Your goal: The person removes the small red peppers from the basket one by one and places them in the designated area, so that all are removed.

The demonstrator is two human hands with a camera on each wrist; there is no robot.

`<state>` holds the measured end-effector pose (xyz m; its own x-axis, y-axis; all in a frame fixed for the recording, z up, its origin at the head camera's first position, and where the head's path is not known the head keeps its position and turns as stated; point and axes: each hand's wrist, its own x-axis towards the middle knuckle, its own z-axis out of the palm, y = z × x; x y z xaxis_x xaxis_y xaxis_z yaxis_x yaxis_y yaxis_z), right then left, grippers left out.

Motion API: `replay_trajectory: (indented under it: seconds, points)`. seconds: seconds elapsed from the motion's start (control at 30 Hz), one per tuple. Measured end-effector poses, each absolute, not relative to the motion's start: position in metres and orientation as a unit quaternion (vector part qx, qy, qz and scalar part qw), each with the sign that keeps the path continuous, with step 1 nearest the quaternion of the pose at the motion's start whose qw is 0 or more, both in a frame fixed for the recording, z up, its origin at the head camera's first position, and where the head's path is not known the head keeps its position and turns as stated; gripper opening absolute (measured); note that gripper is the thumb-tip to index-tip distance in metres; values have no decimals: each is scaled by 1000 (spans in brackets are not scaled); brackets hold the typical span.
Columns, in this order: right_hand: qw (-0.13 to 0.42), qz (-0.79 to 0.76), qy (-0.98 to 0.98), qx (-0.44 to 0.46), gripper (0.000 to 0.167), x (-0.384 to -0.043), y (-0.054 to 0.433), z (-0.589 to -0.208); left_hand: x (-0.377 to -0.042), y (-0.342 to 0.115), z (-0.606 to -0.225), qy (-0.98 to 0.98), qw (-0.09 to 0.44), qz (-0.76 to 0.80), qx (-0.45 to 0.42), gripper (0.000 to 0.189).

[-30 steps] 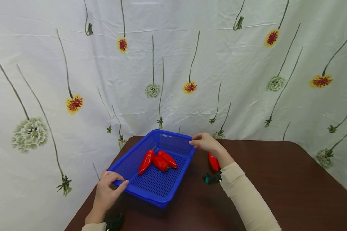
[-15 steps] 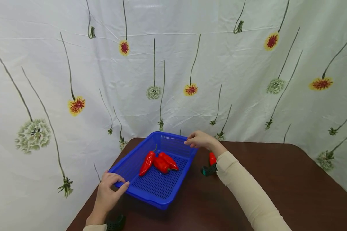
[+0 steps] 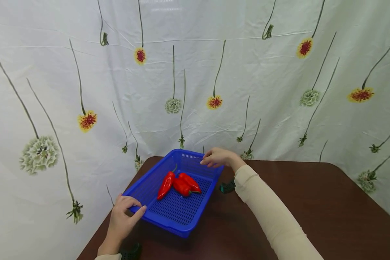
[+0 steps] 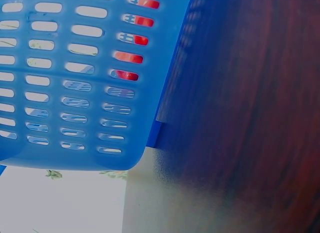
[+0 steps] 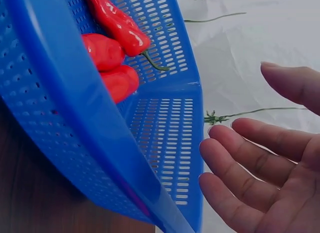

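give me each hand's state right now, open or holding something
Left hand: holding the blue plastic basket at its rim.
Right hand: open, holding nothing.

- Tabletop: dark reddish brown, with rounded far corners.
- White cloth: standing behind the tabletop and along both its sides, wrinkled — a crease line runs across it, high above the tabletop's far edge.
- Large pale green-white bloom: printed on the cloth, left of the tabletop, stem upward.
- Red-and-yellow bloom: printed above the left half of the tabletop's far edge — head down.
- Another red-and-yellow bloom: above and right of the tabletop's far right corner.
- Green tuft: printed left of the tabletop's left edge.
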<state>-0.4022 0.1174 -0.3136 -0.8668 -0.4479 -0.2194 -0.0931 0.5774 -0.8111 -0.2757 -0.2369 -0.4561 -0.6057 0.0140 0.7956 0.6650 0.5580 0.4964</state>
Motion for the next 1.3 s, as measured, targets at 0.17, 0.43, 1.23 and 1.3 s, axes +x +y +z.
replay_trajectory:
  seconds: [0.17,0.43,1.23,1.3]
  points:
    - [215,-422,868,-153,53,-405,110,-314,-275,-238,-455,-791,392,-418,-217,32]
    - [221,-436,862,-131,52,-410,107,-321,-275,-236,-458,-790,395,-413,-222,34]
    - [217,-483,843,-93,49,-423,81,-349,-275,-236,-455,-788,400,-414,-219,33]
    - [217,-483,843,-91,49,-423,78,-349,-275,-236,-455,-788,399,-414,-220,32]
